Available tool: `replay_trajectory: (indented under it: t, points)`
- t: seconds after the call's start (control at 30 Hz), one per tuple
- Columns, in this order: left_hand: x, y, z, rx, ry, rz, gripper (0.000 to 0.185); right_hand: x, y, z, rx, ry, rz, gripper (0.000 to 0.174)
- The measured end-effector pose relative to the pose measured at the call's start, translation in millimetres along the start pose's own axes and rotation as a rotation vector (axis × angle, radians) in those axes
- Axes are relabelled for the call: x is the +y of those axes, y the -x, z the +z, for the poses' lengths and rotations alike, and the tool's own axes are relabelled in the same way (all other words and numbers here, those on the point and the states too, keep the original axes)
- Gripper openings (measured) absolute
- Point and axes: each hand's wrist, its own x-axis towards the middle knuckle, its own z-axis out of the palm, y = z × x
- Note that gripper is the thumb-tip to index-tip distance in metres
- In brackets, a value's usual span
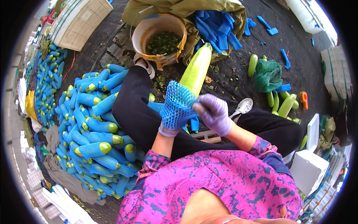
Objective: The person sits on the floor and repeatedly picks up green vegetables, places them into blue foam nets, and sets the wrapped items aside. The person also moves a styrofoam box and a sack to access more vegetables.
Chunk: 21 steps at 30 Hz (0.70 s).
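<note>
A pale green zucchini point(197, 70) points up and away from me, its stem end farthest off. My left hand point(169, 132), in a thin purple glove, grips its lower end. A blue foam net sleeve point(179, 102) is stretched over the left hand's fingers and the zucchini's lower part, so those fingers show only through the mesh. At the sleeve's right edge, my gloved right hand point(214, 114) pinches the netting with curled fingertips, partly blurred. Beside my left leg lies a large heap of zucchini in blue net sleeves point(92, 137).
A bucket point(137, 39) with leafy scraps stands ahead. Behind it, an olive sack point(156, 7) holds blue net sleeves point(215, 25). Bare zucchini point(287, 105), a green mesh bag point(268, 74) and an orange tape dispenser point(304, 100) lie right. A white foam box point(309, 170) sits near my right knee.
</note>
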Motion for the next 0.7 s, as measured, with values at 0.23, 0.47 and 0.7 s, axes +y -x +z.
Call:
replay_trajectory:
  t: [0.23,0.47,0.7]
  points:
    - [32.1,43.8,-3.7,0.383,1.796,-0.669,0.064,34.5,-82.0,16.8,0.456,0.159,0.189,0.025]
    - [-0.8,57.9,1.7,0.243,0.855,-0.528,0.045,63.8,-27.9,47.0,0.010,-0.740,0.737,0.066]
    - [-0.3,71.1,16.5,0.368,1.550,-1.115,0.094,99.2,-68.0,63.1,-0.111,-0.353,1.167,0.065]
